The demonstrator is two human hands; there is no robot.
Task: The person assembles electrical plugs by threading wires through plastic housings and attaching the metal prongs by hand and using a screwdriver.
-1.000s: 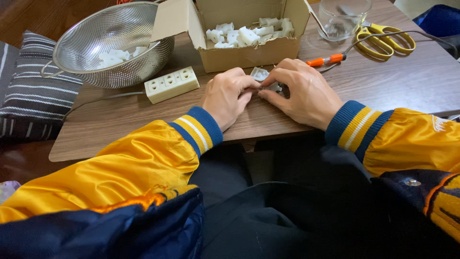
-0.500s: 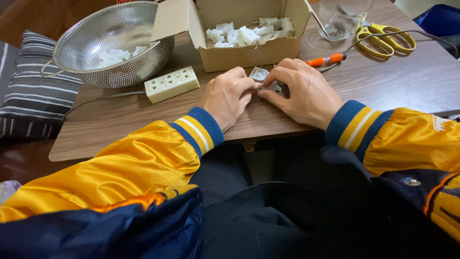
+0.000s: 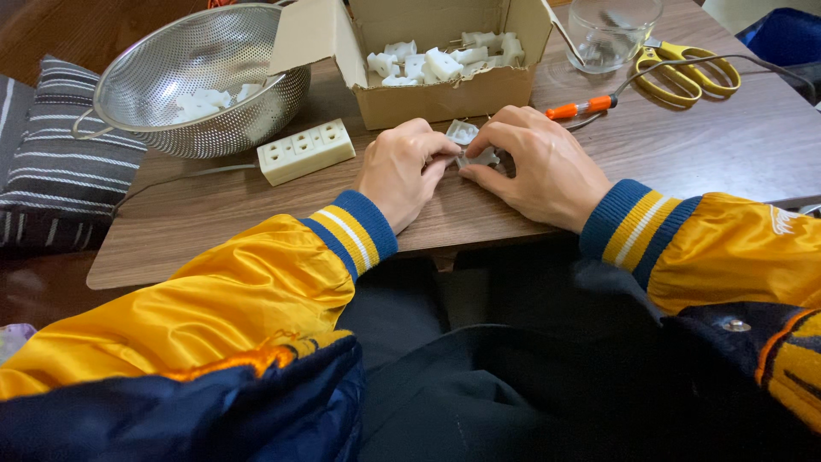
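Both hands, left hand (image 3: pixel 409 167) and right hand (image 3: pixel 539 162), pinch a small white part (image 3: pixel 475 157) on the surface just before the box (image 3: pixel 445 94). Judging by the piles, a few parts (image 3: pixel 205 101) lie in the colander (image 3: pixel 162 77) left of the box, while more still fill the box.

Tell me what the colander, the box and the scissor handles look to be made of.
Colander: metal, likely stainless steel, going by the shiny silver perforated wall.
Box: brown corrugated cardboard, matte, with folded flaps.
Scissor handles: probably plastic, smooth and glossy yellow.
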